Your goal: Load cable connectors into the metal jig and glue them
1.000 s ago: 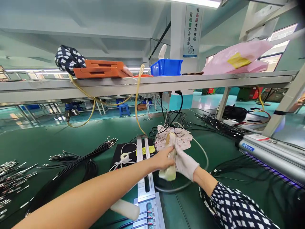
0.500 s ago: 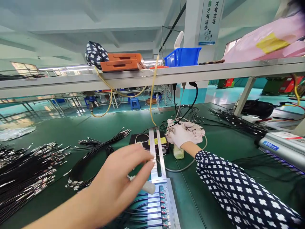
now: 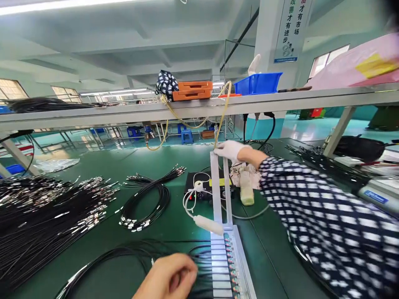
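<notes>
A slotted metal jig [image 3: 216, 195] stretches away from me, with several black cables [image 3: 199, 249] laid side by side across its near end. My right hand [image 3: 230, 149], in a white glove, has its fingers closed at the far end of the jig's two bars, where a yellowish tube [image 3: 221, 124] comes down. Low in the view, my bare left hand [image 3: 173, 276] is curled and slightly blurred beside the cables; whether anything is in its fingers is hidden. A white cylinder on a white cord [image 3: 207, 224] lies against the jig's left side.
Behind the jig sits a black box [image 3: 199, 193]. A pale cloth [image 3: 238, 176] and a greenish-white block [image 3: 247, 191] are to its right. Coiled cables [image 3: 145, 203] and a big cable pile [image 3: 62, 220] cover the left. Overhead runs a shelf [image 3: 124, 114] with a blue bin [image 3: 258, 84].
My right hand has left the cloth and moved to the jig's far end. My left hand has dropped lower and curled. The view has shifted.
</notes>
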Tool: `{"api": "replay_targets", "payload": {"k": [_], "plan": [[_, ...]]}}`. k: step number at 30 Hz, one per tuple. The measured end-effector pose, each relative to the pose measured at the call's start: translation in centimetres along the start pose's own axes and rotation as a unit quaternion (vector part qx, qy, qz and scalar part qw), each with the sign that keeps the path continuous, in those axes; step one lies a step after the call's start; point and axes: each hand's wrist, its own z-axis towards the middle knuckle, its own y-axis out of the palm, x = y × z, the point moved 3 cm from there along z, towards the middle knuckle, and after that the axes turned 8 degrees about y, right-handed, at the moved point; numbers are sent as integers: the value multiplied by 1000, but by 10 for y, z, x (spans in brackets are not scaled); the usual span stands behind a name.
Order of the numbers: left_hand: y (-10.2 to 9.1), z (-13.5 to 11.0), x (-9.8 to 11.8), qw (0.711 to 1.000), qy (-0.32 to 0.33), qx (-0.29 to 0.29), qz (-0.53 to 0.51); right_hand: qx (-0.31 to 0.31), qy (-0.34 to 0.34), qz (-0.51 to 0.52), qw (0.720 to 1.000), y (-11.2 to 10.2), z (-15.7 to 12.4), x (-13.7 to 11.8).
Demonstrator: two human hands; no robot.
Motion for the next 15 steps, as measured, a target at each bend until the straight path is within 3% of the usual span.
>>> {"api": "replay_targets", "payload": {"k": [3, 5, 6, 8, 10, 13, 15], "plan": [[4, 18, -12, 984, -102, 18, -142, -19, -53, -15, 998, -32, -77, -13], [9, 28, -16, 976, -118, 18, -182, -30, -90, -19, 995, -29, -145, -21], [11, 32, -16, 973, -116, 21, -197, 3, -145, -38, 989, -21, -181, -27], [13, 36, -14, 967, -112, 36, -225, 70, -223, -75, 970, 14, -249, -34], [13, 39, -10, 962, -108, 56, -243, 100, -235, -78, 964, 66, -301, -33], [10, 39, -5, 961, -120, 65, -240, 102, -247, -115, 957, 146, -347, -22], [8, 30, 0, 965, -134, 55, -219, 109, -260, -84, 956, 174, -363, -11]]}}
